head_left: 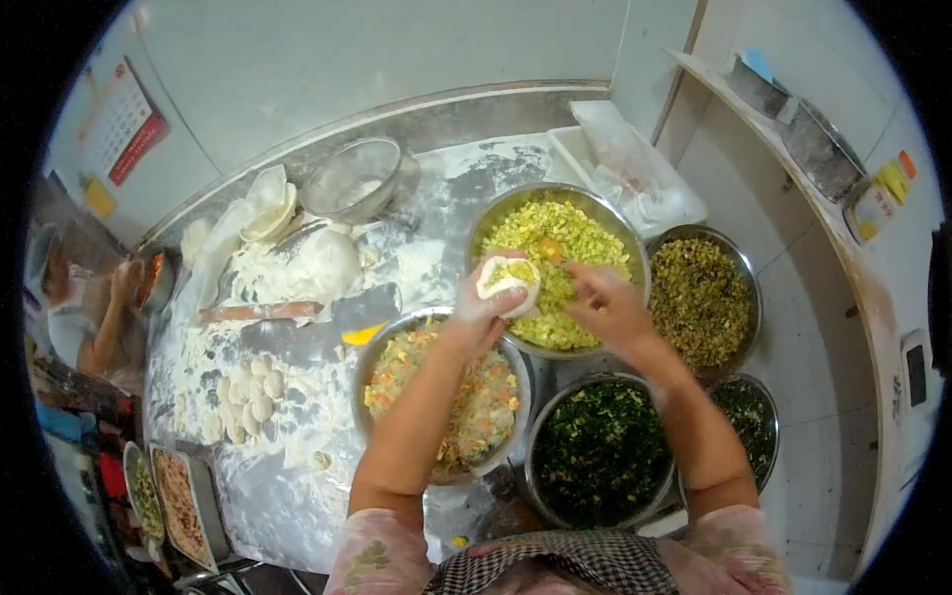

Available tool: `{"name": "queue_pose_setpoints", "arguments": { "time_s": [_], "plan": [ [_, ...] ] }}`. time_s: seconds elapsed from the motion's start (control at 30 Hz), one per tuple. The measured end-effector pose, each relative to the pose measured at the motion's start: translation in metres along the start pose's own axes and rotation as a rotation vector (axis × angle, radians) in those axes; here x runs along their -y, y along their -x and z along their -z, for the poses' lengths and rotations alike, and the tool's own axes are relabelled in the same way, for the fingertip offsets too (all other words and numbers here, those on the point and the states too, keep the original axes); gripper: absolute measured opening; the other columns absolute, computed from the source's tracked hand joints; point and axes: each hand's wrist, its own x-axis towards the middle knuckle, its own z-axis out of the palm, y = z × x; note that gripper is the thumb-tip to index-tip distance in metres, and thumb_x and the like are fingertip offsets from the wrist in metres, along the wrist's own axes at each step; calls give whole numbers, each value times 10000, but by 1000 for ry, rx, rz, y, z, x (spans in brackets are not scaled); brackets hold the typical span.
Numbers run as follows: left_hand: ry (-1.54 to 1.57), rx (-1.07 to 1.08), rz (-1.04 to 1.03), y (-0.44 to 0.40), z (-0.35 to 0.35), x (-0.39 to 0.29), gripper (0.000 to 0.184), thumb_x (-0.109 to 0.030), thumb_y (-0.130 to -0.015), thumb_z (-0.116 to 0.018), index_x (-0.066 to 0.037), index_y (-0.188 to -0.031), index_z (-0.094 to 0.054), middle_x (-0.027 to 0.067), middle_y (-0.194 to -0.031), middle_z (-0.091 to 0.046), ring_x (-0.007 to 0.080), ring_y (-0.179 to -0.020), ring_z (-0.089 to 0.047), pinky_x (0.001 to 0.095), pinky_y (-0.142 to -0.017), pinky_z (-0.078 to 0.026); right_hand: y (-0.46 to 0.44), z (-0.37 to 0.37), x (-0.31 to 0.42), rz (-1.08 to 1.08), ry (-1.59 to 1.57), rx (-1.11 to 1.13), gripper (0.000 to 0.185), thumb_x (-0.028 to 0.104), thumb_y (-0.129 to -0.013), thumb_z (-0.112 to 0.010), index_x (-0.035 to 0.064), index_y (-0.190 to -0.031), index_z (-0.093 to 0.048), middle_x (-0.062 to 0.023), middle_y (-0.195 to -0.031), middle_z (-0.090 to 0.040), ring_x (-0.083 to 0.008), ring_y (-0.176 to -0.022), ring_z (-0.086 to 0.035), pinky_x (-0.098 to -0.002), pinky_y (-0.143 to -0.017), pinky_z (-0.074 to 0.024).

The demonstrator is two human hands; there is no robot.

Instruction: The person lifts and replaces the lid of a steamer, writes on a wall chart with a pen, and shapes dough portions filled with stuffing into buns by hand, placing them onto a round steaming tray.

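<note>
The left hand [478, 309] has the dough wrapper [525, 292] over the near-left part of the large bowl of pale green filling [647, 270]; its fingers curl partly closed around the dough, thumb at the near edge. The wrapper looks light, soft and easily torn or stretched, with loose, probably moist filling [516, 270] inside; it is best cradled from below and pinched only at the rim. The right hand [607, 305] is half curled over the same bowl, blurred, so whether its fingers grip anything I cannot tell. As for what is obscured, at far left another person [97, 332] is dim and partly cut off; the left palm and wrapper's underside are hidden; an orange-yellow object [549, 249] near the right fingers is unclear; the right forearm [684, 405] covers some greens.
</note>
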Motion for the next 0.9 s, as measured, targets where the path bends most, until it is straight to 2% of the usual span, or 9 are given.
{"name": "queue_pose_setpoints", "arguments": {
  "time_s": [0.07,0.27,0.37,0.47,0.5,0.6,0.7,0.8,0.9],
  "plan": [
    [18,15,-60,11,-11,2,494,-138,-743,-700,-82,-1174,-466,73,-1011,-552,187,-921,-569,318,-779,-518,6,-11,33,-341,-518,89,457,98,-807,-641,6,-1235,-508,-71,-895,-556,-128,-756,-547,-229,-677,-438],
    [-126,-61,-146,45,-32,-7,657,-272,-715,-721,-63,-1272,-444,96,-1062,-580,190,-963,-577,300,-856,-462,20,-17,83,-180,-548,-69,405,78,-812,-625,12,-1200,-531,-18,-866,-532,-100,-779,-540,-236,-689,-452],
    [-501,-39,-140,71,-40,-33,780,-252,-689,-750,-40,-1345,-385,111,-1138,-576,177,-1032,-559,304,-900,-438,23,2,103,-58,-418,-31,345,63,-819,-601,-10,-1152,-549,-29,-900,-548,-100,-802,-552,-239,-727,-461],
    [-838,34,-365,97,-53,-52,818,-157,-656,-797,-49,-1354,-384,95,-1139,-592,154,-993,-573,283,-904,-438,24,12,121,-125,-828,128,293,50,-824,-569,-39,-1103,-557,-62,-940,-568,-104,-837,-564,-239,-760,-463],
    [-690,37,-402,102,-55,-51,891,-194,-606,-833,-51,-1359,-378,97,-1138,-597,165,-998,-575,288,-897,-440,24,22,134,-139,-915,215,272,46,-825,-549,-53,-1079,-556,-81,-954,-589,-100,-865,-563,-235,-773,-461],
    [-840,34,-360,126,-61,-64,817,-178,-628,-801,-48,-1334,-411,114,-1140,-590,194,-1005,-578,312,-887,-443,26,15,156,-154,-916,288,260,14,-795,-563,-30,-1050,-570,-67,-927,-601,-134,-834,-579,-254,-746,-461],
    [-1003,-43,-463,142,-58,-64,666,-177,-657,-748,-50,-1257,-489,126,-1100,-589,239,-1003,-573,340,-876,-439,39,12,194,50,-88,151,245,-1,-770,-549,-4,-1011,-591,-99,-899,-611,-207,-823,-604,-302,-743,-470],
    [-1061,-117,-467,164,-47,-65,522,-184,-677,-695,-57,-1162,-549,137,-1057,-584,274,-1004,-553,358,-878,-427,54,-18,204,401,33,-115,202,14,-755,-524,12,-942,-601,-161,-932,-601,-309,-829,-592,-347,-744,-484],
    [-1041,-136,-462,182,-36,-73,414,-210,-679,-708,-31,-1039,-609,126,-1041,-581,257,-996,-550,346,-861,-425,66,-37,225,453,219,-85,215,32,-734,-531,40,-930,-616,-134,-931,-596,-323,-831,-580,-380,-740,-481]
  ]
}}
